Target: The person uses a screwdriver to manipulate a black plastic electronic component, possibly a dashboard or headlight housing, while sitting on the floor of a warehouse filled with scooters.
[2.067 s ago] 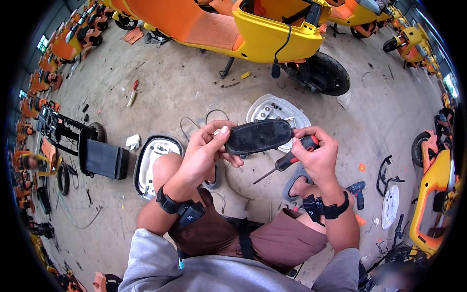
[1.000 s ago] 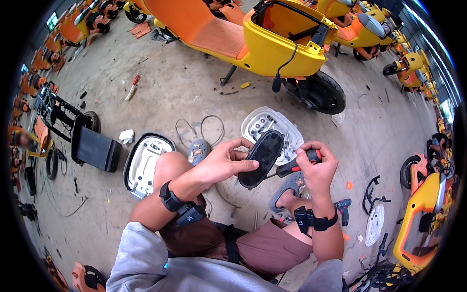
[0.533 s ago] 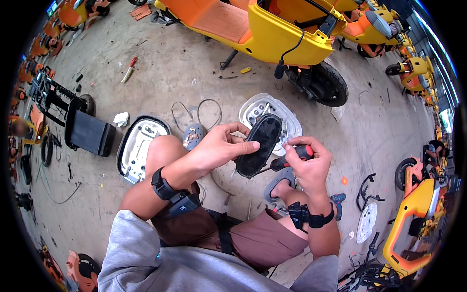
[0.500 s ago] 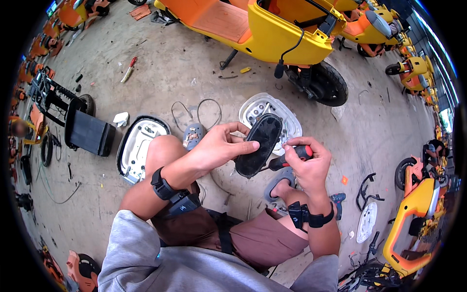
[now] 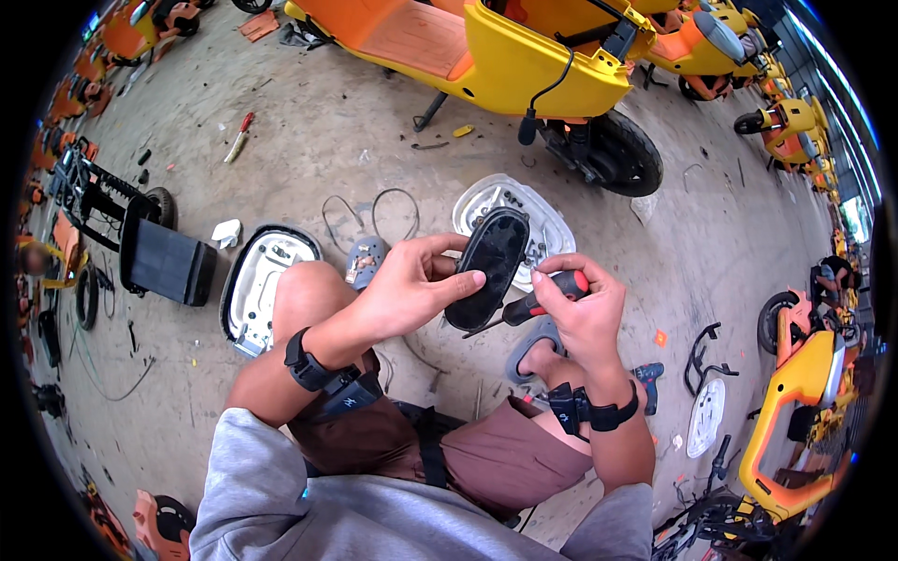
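Note:
My left hand (image 5: pixel 421 283) grips a dark oval panel (image 5: pixel 491 262) by its left edge, thumb lying on its face. The panel is tilted and looks like a scooter's display or lamp cover; its exact kind I cannot tell. In my right hand (image 5: pixel 591 304) is a red-and-black screwdriver (image 5: pixel 530 307), its shaft pointing left below the panel's lower end. Whether the tip touches the panel is unclear. Behind the panel lies a white tray-like shell (image 5: pixel 552 217) holding small metal parts. A second white shell with a black rim (image 5: pixel 251 301) rests by my left knee.
A yellow-orange scooter (image 5: pixel 524 70) stands ahead, its front wheel (image 5: pixel 625 157) close to the shell. A black box on a frame (image 5: pixel 166 257) is at left. A red-handled tool (image 5: pixel 241 136), a cable (image 5: pixel 398 192) and a power drill (image 5: pixel 647 383) lie on the floor.
The panel has turned slightly more upright. The screwdriver has come away from the panel's side, and more of its shaft shows below the lower end.

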Demonstrator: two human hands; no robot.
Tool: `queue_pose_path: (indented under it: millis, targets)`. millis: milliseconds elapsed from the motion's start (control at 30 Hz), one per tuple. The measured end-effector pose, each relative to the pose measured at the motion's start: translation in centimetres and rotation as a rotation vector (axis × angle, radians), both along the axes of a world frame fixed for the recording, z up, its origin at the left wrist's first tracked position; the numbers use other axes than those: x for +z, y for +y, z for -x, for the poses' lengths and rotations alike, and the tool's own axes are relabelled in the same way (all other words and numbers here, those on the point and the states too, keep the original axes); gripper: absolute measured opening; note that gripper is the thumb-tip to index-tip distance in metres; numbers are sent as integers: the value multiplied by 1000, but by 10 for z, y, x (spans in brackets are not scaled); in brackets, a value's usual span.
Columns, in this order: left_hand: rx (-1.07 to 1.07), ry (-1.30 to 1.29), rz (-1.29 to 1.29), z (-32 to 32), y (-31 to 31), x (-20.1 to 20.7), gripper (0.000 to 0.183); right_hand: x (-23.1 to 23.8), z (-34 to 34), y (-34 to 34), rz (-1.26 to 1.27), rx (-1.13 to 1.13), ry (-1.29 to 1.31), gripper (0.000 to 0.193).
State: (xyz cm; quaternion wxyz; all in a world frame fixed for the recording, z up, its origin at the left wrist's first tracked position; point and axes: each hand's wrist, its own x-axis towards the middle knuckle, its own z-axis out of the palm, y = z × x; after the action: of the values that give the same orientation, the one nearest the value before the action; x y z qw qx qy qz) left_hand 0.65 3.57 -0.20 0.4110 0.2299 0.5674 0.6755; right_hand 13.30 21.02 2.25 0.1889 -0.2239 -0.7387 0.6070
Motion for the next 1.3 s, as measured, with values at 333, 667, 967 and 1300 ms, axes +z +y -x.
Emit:
queue_pose_path:
  millis: [333,667,967,1300]
  targets:
    - [-36,67,28,-1,-1,6,39,-5,3,-2,28,22,-18,10]
    - [-2,35,73,2,-3,3,42,-5,4,-5,14,47,14,8]
    - [13,5,27,2,-3,1,41,-10,2,-2,-209,136,109,9]
    - [-35,-35,29,2,-3,4,44,-8,3,-7,-72,16,49,8]
